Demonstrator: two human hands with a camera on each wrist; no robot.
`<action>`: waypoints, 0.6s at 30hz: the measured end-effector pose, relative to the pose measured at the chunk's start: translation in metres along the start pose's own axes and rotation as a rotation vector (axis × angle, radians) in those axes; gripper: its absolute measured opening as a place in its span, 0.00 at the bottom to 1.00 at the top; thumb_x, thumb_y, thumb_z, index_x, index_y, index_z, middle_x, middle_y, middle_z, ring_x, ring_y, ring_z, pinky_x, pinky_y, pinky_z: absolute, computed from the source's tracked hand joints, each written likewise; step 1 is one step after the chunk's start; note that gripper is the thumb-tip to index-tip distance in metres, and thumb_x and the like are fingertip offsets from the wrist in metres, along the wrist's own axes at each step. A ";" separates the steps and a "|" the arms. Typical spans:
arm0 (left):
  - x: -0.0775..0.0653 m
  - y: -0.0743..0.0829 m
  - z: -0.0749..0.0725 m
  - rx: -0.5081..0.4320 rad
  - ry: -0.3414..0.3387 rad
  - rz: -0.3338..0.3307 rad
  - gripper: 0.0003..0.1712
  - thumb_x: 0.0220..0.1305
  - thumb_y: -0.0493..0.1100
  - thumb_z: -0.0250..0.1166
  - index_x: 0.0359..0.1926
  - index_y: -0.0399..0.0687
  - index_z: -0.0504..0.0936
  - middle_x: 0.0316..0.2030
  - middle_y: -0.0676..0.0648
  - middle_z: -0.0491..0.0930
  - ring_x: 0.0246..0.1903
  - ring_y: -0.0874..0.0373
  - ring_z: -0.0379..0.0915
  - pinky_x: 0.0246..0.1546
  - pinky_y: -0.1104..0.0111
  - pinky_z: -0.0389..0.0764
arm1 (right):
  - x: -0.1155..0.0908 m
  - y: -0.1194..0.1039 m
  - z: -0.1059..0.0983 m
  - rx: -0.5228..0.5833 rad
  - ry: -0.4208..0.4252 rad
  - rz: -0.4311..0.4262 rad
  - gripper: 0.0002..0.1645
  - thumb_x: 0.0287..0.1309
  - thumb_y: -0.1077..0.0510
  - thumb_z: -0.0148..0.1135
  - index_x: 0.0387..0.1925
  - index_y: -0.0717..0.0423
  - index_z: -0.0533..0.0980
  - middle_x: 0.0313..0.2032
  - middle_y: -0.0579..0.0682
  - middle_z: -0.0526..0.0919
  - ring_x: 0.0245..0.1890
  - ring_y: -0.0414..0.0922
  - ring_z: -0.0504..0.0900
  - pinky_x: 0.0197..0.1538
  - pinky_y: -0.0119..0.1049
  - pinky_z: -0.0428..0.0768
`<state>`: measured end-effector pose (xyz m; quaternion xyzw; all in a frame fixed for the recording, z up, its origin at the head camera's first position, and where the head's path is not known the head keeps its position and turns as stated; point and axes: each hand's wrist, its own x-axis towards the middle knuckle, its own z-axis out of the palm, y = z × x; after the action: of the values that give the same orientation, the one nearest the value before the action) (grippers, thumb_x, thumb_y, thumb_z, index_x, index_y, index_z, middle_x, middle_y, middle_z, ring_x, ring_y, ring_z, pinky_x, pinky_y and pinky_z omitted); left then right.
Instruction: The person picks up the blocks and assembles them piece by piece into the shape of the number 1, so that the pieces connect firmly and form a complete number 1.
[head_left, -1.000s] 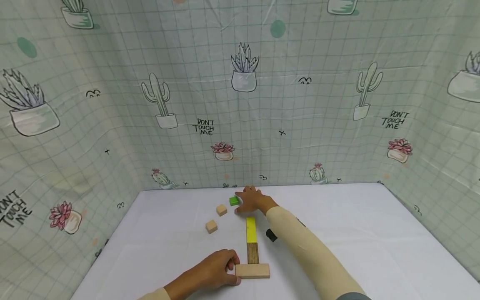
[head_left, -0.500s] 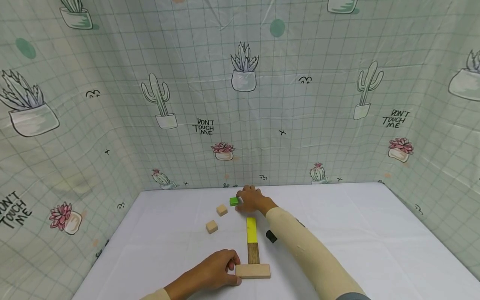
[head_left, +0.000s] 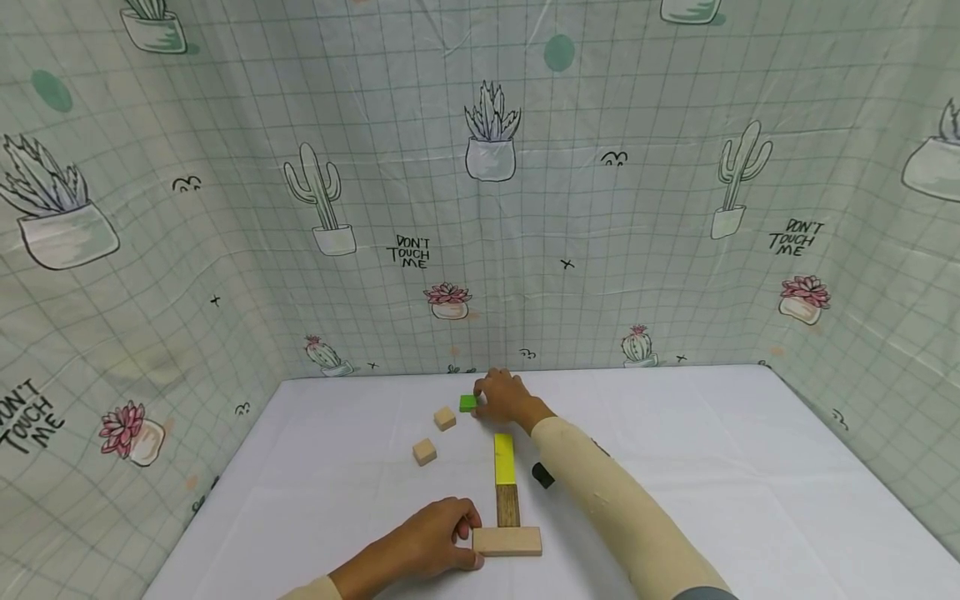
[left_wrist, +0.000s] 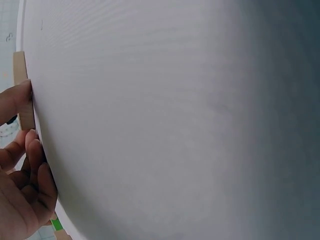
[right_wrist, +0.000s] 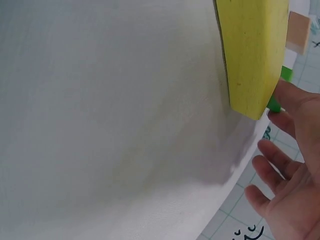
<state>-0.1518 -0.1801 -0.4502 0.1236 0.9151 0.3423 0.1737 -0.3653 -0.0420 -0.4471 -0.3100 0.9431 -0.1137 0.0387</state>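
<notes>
My left hand (head_left: 438, 537) pinches the left end of a plain wooden block (head_left: 512, 542), thumb on the near side and fingers on the far side. That block lies crosswise against a dark brown wooden block (head_left: 507, 506), which meets a yellow block (head_left: 504, 459) end to end. Farther back, my right hand (head_left: 504, 396) pinches the right end of a small green block (head_left: 467, 403) between thumb and index finger. Green (right_wrist: 286, 73) shows past the thumb in the right wrist view, beyond the yellow block (right_wrist: 255, 55). The other right-hand fingers are loosely curled.
Two small wooden cubes, a nearer cube (head_left: 424, 452) and a farther cube (head_left: 445, 417), lie left of the yellow block. A small black piece (head_left: 542, 475) sits beside my right sleeve (head_left: 592, 492), partly covered. A printed cloth (head_left: 525, 208) hangs behind the white table (head_left: 345, 467).
My right hand's thumb and index finger have closed in on the green block's right end. The left hand keeps its hold on the plain wooden block, and the blocks stay in place.
</notes>
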 end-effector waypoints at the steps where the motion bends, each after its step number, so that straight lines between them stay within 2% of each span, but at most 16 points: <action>1: 0.000 0.000 0.000 0.002 0.000 0.001 0.17 0.54 0.45 0.77 0.40 0.51 0.78 0.30 0.54 0.72 0.28 0.63 0.66 0.30 0.71 0.68 | 0.000 0.000 0.000 0.006 0.004 -0.001 0.21 0.62 0.47 0.69 0.54 0.50 0.81 0.58 0.55 0.77 0.60 0.55 0.72 0.66 0.55 0.69; 6: -0.001 0.000 0.000 0.007 0.002 0.007 0.17 0.54 0.45 0.77 0.40 0.51 0.78 0.30 0.54 0.72 0.28 0.64 0.66 0.30 0.71 0.68 | -0.001 0.000 0.000 0.012 0.008 -0.002 0.22 0.62 0.46 0.68 0.54 0.49 0.81 0.55 0.54 0.79 0.58 0.54 0.74 0.64 0.54 0.71; 13: 0.000 0.000 0.000 0.008 0.001 -0.004 0.17 0.54 0.45 0.77 0.40 0.51 0.78 0.30 0.54 0.72 0.28 0.64 0.66 0.31 0.71 0.68 | 0.000 0.001 0.000 0.050 0.009 -0.028 0.21 0.63 0.49 0.68 0.54 0.53 0.81 0.48 0.51 0.81 0.49 0.48 0.78 0.56 0.47 0.77; 18: 0.000 0.000 -0.001 0.006 0.002 0.001 0.17 0.54 0.45 0.77 0.40 0.51 0.78 0.30 0.54 0.72 0.28 0.64 0.66 0.30 0.71 0.68 | 0.003 0.003 0.003 0.066 0.001 -0.020 0.21 0.63 0.49 0.68 0.53 0.55 0.81 0.47 0.51 0.82 0.47 0.46 0.80 0.53 0.43 0.79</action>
<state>-0.1517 -0.1805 -0.4496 0.1241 0.9162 0.3398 0.1722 -0.3686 -0.0423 -0.4507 -0.3179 0.9357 -0.1452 0.0471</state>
